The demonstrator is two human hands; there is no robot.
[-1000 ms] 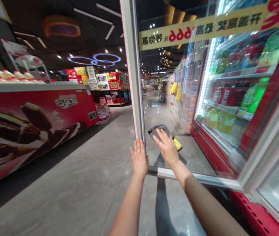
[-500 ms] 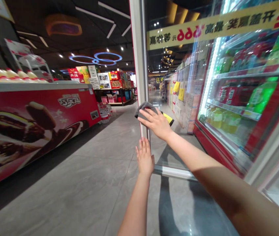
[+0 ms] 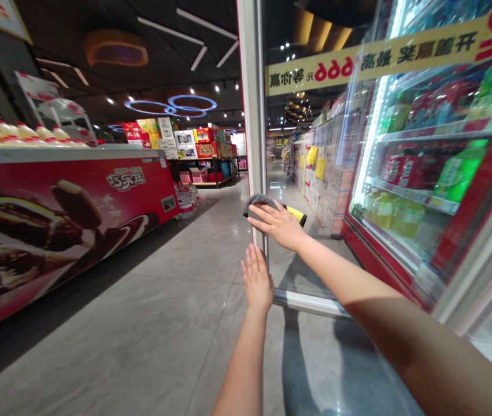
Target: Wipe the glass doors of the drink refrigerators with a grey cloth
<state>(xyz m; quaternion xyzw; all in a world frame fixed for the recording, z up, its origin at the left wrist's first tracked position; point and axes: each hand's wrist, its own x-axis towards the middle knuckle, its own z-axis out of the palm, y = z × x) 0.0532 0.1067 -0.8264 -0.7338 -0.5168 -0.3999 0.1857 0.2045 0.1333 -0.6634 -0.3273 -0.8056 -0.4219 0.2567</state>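
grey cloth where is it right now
In the head view, the grey cloth sits centre frame under the right hand, pressed against the glass door's frame.

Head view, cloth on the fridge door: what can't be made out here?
- Cloth: mostly covered by the right hand; its full shape is hidden, and whether the yellow part belongs to it is unclear.
- Left hand: palm faces the door frame, so contact is hidden.
- Drinks behind the glass: labels blurred by glare.
- Banner: cut off at the right edge.
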